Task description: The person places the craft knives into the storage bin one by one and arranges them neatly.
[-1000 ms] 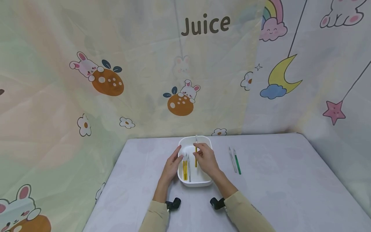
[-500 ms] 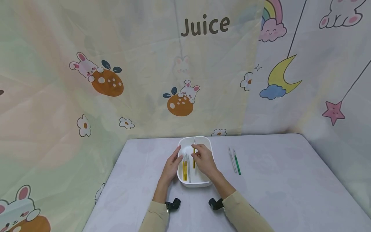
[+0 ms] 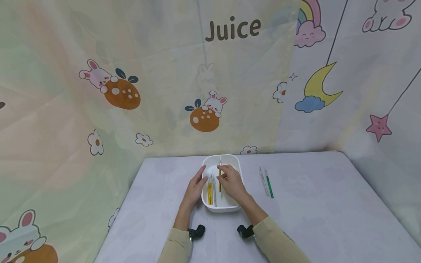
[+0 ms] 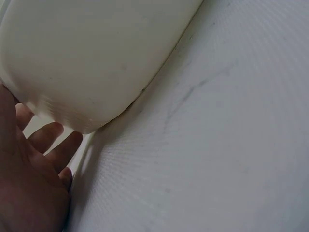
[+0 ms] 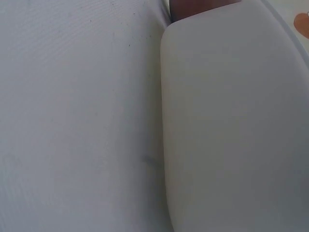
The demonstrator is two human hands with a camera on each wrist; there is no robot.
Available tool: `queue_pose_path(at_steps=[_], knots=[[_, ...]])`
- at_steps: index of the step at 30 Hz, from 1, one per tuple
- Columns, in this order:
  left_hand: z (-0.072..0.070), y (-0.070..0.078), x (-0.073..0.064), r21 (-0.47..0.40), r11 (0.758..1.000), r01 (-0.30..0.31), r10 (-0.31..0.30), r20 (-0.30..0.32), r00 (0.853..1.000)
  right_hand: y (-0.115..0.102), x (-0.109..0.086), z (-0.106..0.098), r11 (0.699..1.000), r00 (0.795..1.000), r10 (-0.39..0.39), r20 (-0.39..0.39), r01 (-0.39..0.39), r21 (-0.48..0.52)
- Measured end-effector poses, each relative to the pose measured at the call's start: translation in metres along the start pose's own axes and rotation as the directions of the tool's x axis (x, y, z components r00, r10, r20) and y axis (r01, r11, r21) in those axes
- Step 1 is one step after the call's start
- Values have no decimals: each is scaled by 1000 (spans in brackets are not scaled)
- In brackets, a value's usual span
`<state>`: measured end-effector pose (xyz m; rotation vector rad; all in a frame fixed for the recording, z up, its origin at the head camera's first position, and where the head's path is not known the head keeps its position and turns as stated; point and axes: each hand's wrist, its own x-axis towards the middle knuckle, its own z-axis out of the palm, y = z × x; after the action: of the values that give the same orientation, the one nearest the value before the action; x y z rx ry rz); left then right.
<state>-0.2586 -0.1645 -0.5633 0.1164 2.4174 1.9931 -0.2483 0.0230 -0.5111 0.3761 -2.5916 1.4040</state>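
A white box [image 3: 230, 209] with rounded corners stands in the middle of the table in the head view. My left hand [image 3: 193, 190] holds its left side, thumb over the rim and fingers along the outer wall; the left wrist view shows those fingers [image 4: 65, 150] against the wall. Inside the box, my right hand [image 3: 232, 183] pinches a gold pen [image 3: 220, 187] with a clear upper part, held lengthwise. Left of that pen lie two gold pens [image 3: 209, 193] and a silver one [image 3: 215, 195], side by side. In the right wrist view the box wall hides the right hand.
Two more pens, a silver one [image 3: 264, 182] and a green one [image 3: 269, 185], lie on the table [image 3: 306, 204] right of the box. A printed fabric backdrop [image 3: 164, 91] rises behind the table's far edge and along its sides.
The right hand has shifted slightly left and toward the near side with the gold pen, lower in the box. The left hand and the box stay put.
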Motion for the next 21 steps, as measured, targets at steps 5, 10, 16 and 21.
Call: queue_pose_path(at_steps=[5, 10, 16, 21], knots=[[1, 1, 0, 19, 1000, 4, -4, 0, 1000, 1, 0, 0, 1000, 1000, -2, 9, 2, -11], [1, 1, 1, 36, 999, 23, -23, -12, 1000, 1, 0, 0, 1000, 1000, -4, 16, 5, -15], [1, 1, 1, 41, 999, 12, -11, -14, 1000, 2, 1, 2, 1000, 998, 22, 56, -21, -22], [2, 2, 0, 37, 999, 5, -5, -11, 1000, 1, 1, 2, 998, 996, 38, 84, -35, -45]])
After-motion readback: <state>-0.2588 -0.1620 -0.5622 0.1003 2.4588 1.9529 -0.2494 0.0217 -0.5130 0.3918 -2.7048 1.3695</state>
